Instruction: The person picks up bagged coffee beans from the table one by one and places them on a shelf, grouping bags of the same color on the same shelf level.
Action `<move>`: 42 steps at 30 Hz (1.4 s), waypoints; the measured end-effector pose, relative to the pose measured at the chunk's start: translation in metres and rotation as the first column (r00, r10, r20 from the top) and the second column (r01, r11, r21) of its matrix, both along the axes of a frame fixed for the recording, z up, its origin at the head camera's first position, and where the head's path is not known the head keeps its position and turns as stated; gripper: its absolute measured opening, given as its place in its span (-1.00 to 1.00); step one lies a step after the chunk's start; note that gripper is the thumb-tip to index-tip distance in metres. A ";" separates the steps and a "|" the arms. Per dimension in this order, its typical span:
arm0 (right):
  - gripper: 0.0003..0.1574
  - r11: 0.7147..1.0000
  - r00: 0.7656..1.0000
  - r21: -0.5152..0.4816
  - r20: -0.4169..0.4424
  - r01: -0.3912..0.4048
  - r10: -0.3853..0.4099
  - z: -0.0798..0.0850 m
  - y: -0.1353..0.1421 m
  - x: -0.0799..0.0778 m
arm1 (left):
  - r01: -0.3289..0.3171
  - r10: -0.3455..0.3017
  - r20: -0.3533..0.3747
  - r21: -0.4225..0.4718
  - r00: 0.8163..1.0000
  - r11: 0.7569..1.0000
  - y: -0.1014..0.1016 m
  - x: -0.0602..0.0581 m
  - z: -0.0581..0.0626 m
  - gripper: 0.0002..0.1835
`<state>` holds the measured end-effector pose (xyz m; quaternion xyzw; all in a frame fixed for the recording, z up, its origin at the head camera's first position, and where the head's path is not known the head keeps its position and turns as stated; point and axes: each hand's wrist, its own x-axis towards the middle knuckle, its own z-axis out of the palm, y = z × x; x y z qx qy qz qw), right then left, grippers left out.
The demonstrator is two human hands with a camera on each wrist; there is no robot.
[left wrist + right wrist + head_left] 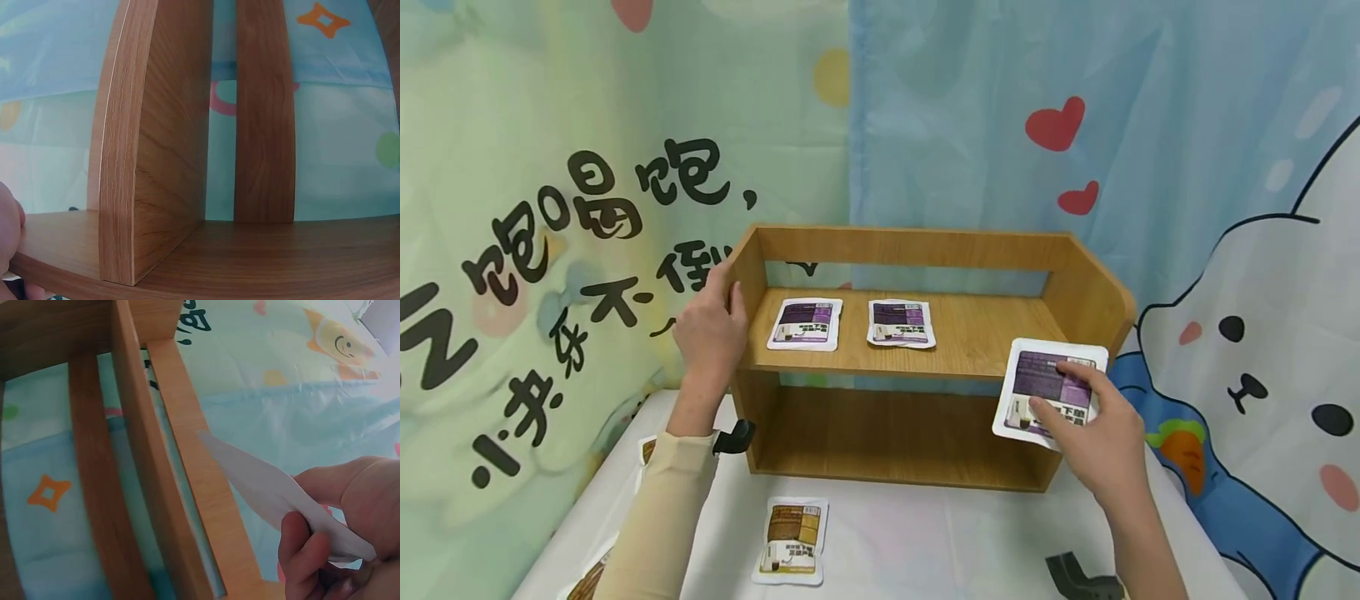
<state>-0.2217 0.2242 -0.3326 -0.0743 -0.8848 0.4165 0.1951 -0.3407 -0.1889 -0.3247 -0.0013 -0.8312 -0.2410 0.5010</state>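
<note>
A two-tier wooden shelf [895,429] stands on the white table. My left hand [711,329] grips its left side panel; in the left wrist view only a bit of that hand [7,231] shows at the edge of the board. My right hand [1093,425] pinches a purple and white sealed packet [1026,375] in front of the upper tier's right end. The right wrist view shows the packet's plain white back [269,487] between thumb and fingers. On the upper tier lie two similar purple packets, one at left [805,325] and one near the middle [901,323].
A brown and white packet [792,542] lies on the white table [910,542] before the shelf. More brown packets [587,579] are partly hidden behind my left forearm. Printed curtains [940,125] hang behind and beside the shelf.
</note>
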 end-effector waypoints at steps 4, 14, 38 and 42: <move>-0.18 0.998 0.998 -0.008 -0.007 -0.068 0.068 0.019 -0.003 -0.019 | -0.006 0.006 -0.010 0.011 1.000 1.000 0.000 0.002 -0.003 -0.67; -0.16 0.975 0.976 -0.053 0.015 -0.217 0.218 0.056 -0.012 -0.076 | 0.015 -0.015 -0.014 0.019 1.000 1.000 0.001 0.003 0.001 -0.67; -0.16 0.949 0.928 -0.161 0.218 -0.271 0.302 0.052 -0.005 -0.156 | 0.016 -0.016 0.013 0.000 1.000 1.000 -0.001 0.004 0.001 -0.64; -0.14 0.950 0.921 -0.167 0.249 -0.263 0.299 0.048 -0.004 -0.158 | 0.024 -0.024 0.020 0.002 1.000 1.000 0.000 0.004 0.000 -0.64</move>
